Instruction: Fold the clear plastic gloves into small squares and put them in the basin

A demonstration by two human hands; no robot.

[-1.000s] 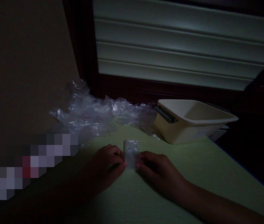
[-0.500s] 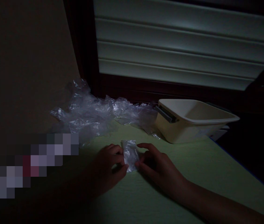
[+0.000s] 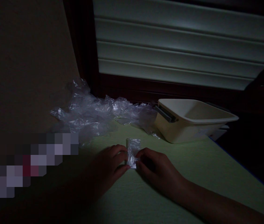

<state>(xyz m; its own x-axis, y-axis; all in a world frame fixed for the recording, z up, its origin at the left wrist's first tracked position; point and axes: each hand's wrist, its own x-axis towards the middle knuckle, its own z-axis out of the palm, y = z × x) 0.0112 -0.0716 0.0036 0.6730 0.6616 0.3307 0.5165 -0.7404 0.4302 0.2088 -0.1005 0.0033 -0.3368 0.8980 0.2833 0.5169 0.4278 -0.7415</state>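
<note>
A small, shiny clear plastic bag, flattened into a narrow rectangle, lies on the light green table between my hands. My left hand grips its left edge, thumb near the lower corner and fingers along the side. On the opposite edge, my right hand pinches the plastic between thumb and index finger. Creases and bright glints run over the bag's surface. The dim light hides most of my left forearm.
A heap of crumpled clear plastic bags spreads along the back left of the table. At the back right stands a cream plastic bin with dark handles. Behind rises a slatted panel. Pixelated blocks cover the left side.
The small plastic bag has shifted slightly right and looks narrower. My left hand has followed it rightward, and my right index finger has curled down onto its edge.
</note>
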